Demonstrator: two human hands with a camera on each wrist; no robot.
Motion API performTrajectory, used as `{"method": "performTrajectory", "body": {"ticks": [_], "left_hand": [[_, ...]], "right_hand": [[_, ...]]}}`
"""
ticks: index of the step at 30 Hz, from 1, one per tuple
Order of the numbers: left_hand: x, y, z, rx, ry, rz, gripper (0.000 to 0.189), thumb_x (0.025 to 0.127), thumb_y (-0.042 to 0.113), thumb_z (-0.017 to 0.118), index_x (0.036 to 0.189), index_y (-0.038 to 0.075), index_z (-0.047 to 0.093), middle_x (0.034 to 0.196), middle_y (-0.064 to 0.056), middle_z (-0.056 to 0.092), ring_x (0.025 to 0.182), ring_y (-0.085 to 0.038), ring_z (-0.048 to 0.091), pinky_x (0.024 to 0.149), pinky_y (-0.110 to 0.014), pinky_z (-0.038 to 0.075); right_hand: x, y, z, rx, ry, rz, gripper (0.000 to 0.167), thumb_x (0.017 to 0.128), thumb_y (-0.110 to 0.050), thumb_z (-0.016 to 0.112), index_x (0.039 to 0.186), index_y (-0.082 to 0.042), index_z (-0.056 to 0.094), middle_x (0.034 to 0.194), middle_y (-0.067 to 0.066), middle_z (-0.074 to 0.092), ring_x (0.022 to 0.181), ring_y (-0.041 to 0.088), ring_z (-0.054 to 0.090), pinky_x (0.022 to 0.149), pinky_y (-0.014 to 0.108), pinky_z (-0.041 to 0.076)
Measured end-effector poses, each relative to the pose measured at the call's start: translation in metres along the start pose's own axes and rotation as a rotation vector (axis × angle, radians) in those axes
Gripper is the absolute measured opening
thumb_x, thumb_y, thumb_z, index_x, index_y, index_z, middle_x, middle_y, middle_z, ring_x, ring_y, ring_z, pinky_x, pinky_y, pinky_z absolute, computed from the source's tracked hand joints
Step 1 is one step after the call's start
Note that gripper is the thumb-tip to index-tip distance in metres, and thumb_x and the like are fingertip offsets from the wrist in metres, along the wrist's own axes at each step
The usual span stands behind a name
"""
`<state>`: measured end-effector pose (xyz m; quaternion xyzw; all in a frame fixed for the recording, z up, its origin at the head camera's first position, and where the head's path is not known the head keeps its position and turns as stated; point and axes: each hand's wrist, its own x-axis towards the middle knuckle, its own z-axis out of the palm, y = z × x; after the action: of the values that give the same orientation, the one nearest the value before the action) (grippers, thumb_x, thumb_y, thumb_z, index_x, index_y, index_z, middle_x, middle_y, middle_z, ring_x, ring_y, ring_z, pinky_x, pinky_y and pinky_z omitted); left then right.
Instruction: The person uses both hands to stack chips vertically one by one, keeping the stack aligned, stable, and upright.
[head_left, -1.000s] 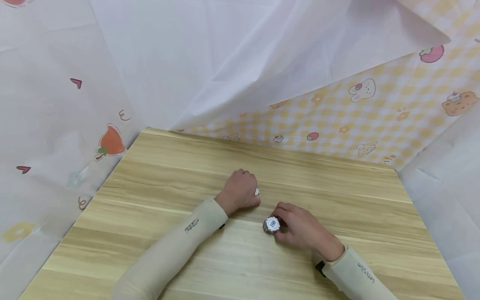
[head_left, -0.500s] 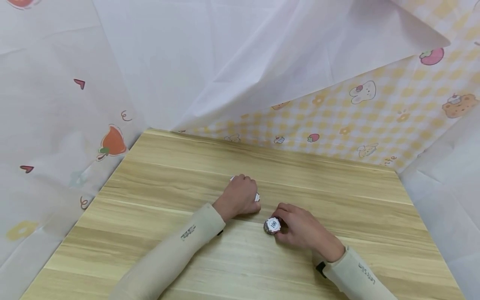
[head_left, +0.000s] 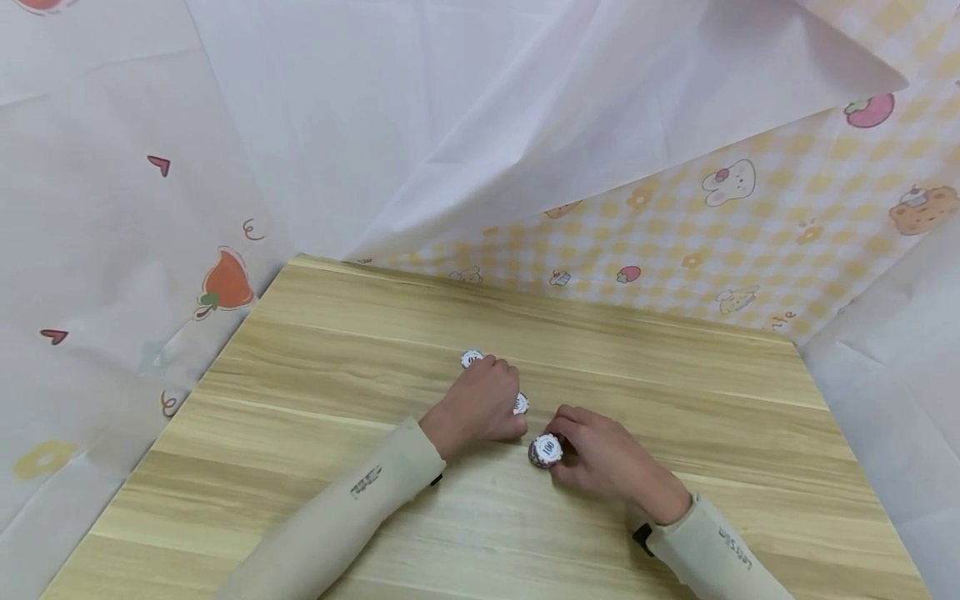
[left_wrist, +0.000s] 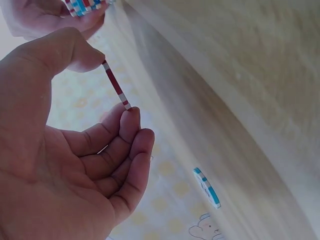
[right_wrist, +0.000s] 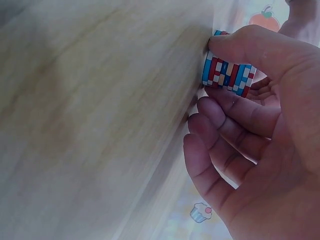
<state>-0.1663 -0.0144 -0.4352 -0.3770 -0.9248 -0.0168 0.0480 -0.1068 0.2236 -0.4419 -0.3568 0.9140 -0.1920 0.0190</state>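
Between thumb and fingertips, my left hand (head_left: pixel 483 402) pinches one poker chip (left_wrist: pixel 117 86) by its edges; its rim is red and white. The chip is held off the table, close to the stack. My right hand (head_left: pixel 607 454) holds the side of a short stack of poker chips (right_wrist: pixel 227 75) with mixed red, blue and white rims, standing on the table. The stack's top chip reads 100. Just beyond the left hand, a loose poker chip (left_wrist: pixel 206 187) with a blue and white rim lies flat on the table, partly hidden by the hand in the head view.
The wood-grain table (head_left: pixel 675 375) reaches back to a yellow checked cloth (head_left: pixel 600 233) with cartoon prints. White sheeting (head_left: pixel 375 108) hangs behind it and along the left side.
My left hand has come nearer to the stack, bringing the pinched chip with it. The loose chip behind it has come into sight. My right hand stays at the stack.
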Motion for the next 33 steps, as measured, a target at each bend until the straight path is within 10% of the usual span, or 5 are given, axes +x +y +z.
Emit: {"method": "performTrajectory", "body": {"ticks": [33], "left_hand": [[-0.015,0.027,-0.017,-0.013,0.029,0.049,0.042,0.093,0.052,0.075,0.079,0.015,0.06,0.075,0.003,0.059,0.074,-0.015,0.055,0.082,-0.032,0.049]], "right_hand": [[0.001,0.002,0.0,-0.025,0.0,-0.007,0.028,0.084,-0.018,0.09,0.108,-0.014,0.076,0.096,-0.015,0.058,0.082,0.004,0.052,0.071,0.027,0.051]]}}
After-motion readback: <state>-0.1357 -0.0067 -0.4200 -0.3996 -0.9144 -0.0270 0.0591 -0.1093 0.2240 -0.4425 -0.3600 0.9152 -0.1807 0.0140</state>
